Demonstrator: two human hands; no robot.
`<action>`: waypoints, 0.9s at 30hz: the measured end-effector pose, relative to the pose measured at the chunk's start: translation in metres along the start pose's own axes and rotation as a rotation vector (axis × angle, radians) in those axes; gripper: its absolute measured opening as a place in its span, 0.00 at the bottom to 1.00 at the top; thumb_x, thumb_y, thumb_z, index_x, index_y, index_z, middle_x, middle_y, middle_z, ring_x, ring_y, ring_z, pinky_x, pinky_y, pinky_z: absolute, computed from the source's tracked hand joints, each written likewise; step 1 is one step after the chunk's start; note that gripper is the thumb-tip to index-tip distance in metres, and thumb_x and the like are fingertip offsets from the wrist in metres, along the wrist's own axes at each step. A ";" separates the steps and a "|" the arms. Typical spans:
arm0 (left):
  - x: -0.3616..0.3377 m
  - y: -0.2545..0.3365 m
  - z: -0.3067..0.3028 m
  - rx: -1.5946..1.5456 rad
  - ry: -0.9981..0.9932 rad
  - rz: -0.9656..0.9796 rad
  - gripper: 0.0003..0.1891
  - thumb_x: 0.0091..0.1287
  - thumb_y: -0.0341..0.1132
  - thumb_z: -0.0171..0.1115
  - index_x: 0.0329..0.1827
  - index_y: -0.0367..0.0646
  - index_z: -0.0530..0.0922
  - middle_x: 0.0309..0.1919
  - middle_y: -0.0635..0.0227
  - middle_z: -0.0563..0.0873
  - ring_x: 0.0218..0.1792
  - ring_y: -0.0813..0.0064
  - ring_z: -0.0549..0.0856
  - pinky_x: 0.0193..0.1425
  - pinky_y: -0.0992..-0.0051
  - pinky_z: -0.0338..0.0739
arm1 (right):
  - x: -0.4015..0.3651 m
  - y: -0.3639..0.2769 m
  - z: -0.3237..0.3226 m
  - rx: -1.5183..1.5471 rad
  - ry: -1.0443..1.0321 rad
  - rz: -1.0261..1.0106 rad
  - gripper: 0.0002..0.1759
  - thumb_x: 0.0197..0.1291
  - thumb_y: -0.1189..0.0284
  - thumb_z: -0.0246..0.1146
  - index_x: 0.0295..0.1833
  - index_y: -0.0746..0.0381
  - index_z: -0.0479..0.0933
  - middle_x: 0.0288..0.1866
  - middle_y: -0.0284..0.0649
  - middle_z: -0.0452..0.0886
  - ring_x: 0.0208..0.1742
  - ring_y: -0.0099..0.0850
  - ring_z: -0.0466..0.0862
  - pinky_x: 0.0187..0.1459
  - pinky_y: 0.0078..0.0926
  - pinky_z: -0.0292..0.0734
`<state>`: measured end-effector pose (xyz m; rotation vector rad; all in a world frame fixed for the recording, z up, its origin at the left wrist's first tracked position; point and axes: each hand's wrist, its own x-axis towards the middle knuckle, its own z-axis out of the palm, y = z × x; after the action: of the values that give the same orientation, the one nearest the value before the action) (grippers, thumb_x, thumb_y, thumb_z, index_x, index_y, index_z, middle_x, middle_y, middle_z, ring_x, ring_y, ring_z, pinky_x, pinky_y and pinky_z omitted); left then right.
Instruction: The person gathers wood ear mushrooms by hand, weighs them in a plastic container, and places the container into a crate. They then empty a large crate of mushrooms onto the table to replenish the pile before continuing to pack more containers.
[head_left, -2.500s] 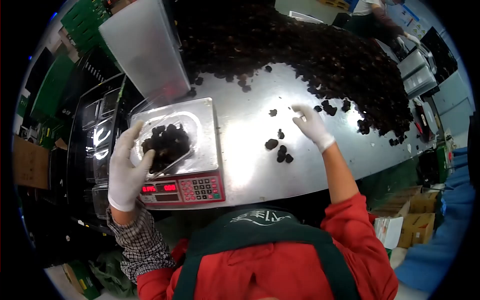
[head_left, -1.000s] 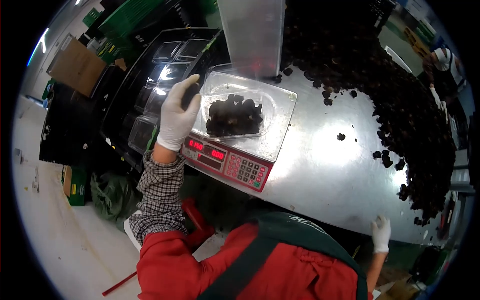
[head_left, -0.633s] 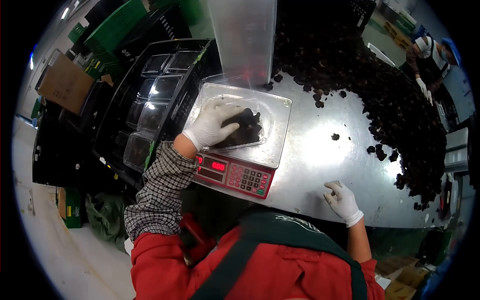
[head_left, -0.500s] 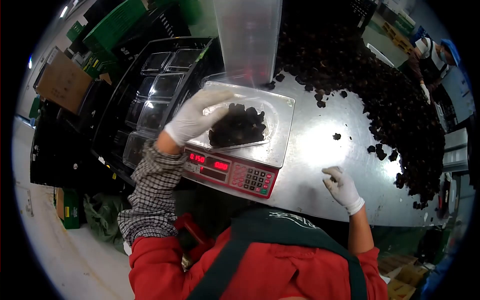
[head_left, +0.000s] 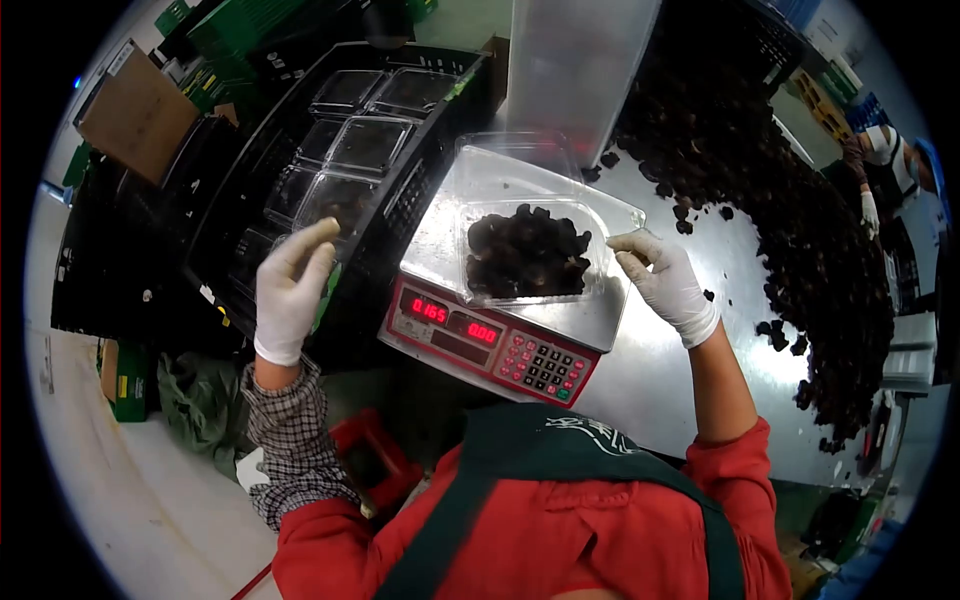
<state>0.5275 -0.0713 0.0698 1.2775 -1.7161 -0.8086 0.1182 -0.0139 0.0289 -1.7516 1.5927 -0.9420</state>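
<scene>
A clear plastic box [head_left: 598,222] full of dark, crinkled, mushroom-like pieces [head_left: 528,255] rests on the metal pan of a red digital scale [head_left: 490,340]. The scale's lit display reads 0.165 and 0.00. The box's clear lid [head_left: 520,150] is folded back. My right hand [head_left: 668,285], in a white glove, is at the box's right side, fingertips close to the rim and slightly apart. My left hand [head_left: 288,300], also gloved, hangs beside the black crate [head_left: 405,190] with thumb and fingers apart and nothing between them.
Several clear lidded boxes [head_left: 368,143] sit inside the crate. A large heap of dark pieces [head_left: 800,230] covers the metal table's [head_left: 665,400] far right. A tall translucent bin [head_left: 575,80] stands behind the scale. Another person [head_left: 885,160] works at the far right.
My left hand has left the box and moved left to the crate. My right hand has come up to the box's right side. The display has gone from 0.150 to 0.165.
</scene>
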 end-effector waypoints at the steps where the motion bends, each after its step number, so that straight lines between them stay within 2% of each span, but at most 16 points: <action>1: -0.005 -0.005 0.001 -0.015 -0.001 0.011 0.14 0.69 0.24 0.57 0.57 0.31 0.78 0.50 0.59 0.85 0.52 0.74 0.83 0.60 0.78 0.74 | 0.004 -0.005 0.002 -0.019 -0.013 0.014 0.10 0.63 0.77 0.60 0.48 0.66 0.81 0.39 0.37 0.82 0.38 0.24 0.79 0.42 0.20 0.74; 2: -0.010 -0.007 0.004 -0.126 0.018 -0.043 0.14 0.70 0.24 0.56 0.57 0.30 0.77 0.50 0.59 0.85 0.51 0.74 0.83 0.60 0.78 0.74 | 0.005 -0.007 0.003 -0.039 -0.026 0.033 0.10 0.64 0.77 0.60 0.48 0.66 0.81 0.38 0.36 0.81 0.38 0.23 0.78 0.43 0.20 0.74; 3: -0.013 -0.010 0.005 -0.134 0.025 -0.044 0.14 0.70 0.24 0.56 0.57 0.30 0.77 0.50 0.59 0.85 0.51 0.74 0.83 0.60 0.78 0.74 | 0.005 -0.008 0.005 -0.042 -0.022 0.007 0.09 0.61 0.77 0.62 0.46 0.66 0.81 0.38 0.39 0.82 0.35 0.27 0.80 0.41 0.22 0.75; 7: -0.016 -0.025 0.011 -0.125 0.039 -0.049 0.14 0.70 0.24 0.56 0.57 0.30 0.77 0.49 0.60 0.85 0.51 0.75 0.83 0.60 0.78 0.74 | 0.001 -0.025 0.009 -0.003 -0.099 0.039 0.08 0.61 0.78 0.61 0.44 0.66 0.82 0.37 0.40 0.81 0.35 0.29 0.81 0.40 0.24 0.76; 8: -0.016 -0.030 0.014 -0.155 0.040 -0.075 0.13 0.70 0.24 0.56 0.56 0.30 0.78 0.49 0.60 0.85 0.51 0.74 0.83 0.61 0.78 0.74 | 0.002 -0.022 0.010 -0.081 -0.101 0.018 0.08 0.61 0.77 0.62 0.44 0.66 0.82 0.37 0.41 0.81 0.36 0.29 0.82 0.41 0.24 0.77; 12: -0.015 -0.030 0.026 -0.185 0.036 -0.060 0.12 0.69 0.24 0.58 0.54 0.32 0.80 0.47 0.61 0.85 0.50 0.75 0.83 0.59 0.78 0.75 | -0.001 -0.018 0.024 0.006 -0.086 0.113 0.08 0.59 0.75 0.63 0.43 0.63 0.82 0.38 0.43 0.82 0.37 0.35 0.83 0.40 0.27 0.77; 14: -0.015 -0.029 0.028 -0.183 0.030 -0.070 0.12 0.69 0.24 0.58 0.54 0.32 0.80 0.47 0.61 0.85 0.49 0.75 0.83 0.58 0.78 0.75 | -0.001 -0.018 0.030 -0.137 -0.054 -0.017 0.08 0.60 0.75 0.62 0.43 0.63 0.82 0.38 0.45 0.82 0.37 0.38 0.84 0.40 0.28 0.78; 17: -0.018 -0.029 0.027 -0.165 0.030 -0.064 0.12 0.69 0.25 0.58 0.54 0.32 0.80 0.47 0.61 0.85 0.49 0.75 0.83 0.58 0.78 0.75 | -0.003 -0.014 0.035 -0.052 0.015 0.019 0.08 0.62 0.77 0.62 0.45 0.65 0.82 0.37 0.39 0.81 0.36 0.27 0.81 0.40 0.22 0.76; 20: -0.023 -0.031 0.023 -0.148 0.043 -0.055 0.12 0.69 0.25 0.58 0.54 0.33 0.80 0.47 0.61 0.86 0.49 0.75 0.83 0.58 0.78 0.75 | -0.002 -0.018 0.032 -0.083 0.047 0.069 0.08 0.63 0.77 0.61 0.46 0.65 0.81 0.37 0.40 0.81 0.36 0.27 0.82 0.40 0.24 0.77; 23: -0.030 -0.031 0.022 -0.161 0.063 -0.062 0.12 0.69 0.24 0.58 0.53 0.32 0.80 0.46 0.61 0.86 0.49 0.75 0.83 0.58 0.78 0.75 | 0.000 -0.019 0.031 -0.071 0.108 0.030 0.08 0.61 0.74 0.61 0.44 0.64 0.81 0.37 0.46 0.82 0.37 0.37 0.84 0.39 0.28 0.78; 27: -0.042 -0.033 0.015 -0.183 0.077 -0.070 0.12 0.69 0.24 0.58 0.53 0.33 0.80 0.47 0.61 0.86 0.49 0.75 0.83 0.58 0.78 0.75 | 0.008 0.005 0.012 -0.045 0.189 0.080 0.08 0.63 0.75 0.61 0.45 0.65 0.81 0.35 0.42 0.83 0.34 0.29 0.81 0.38 0.24 0.77</action>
<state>0.5343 -0.0396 0.0249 1.2329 -1.5074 -0.9237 0.1249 -0.0230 0.0187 -1.6558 1.8022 -1.0663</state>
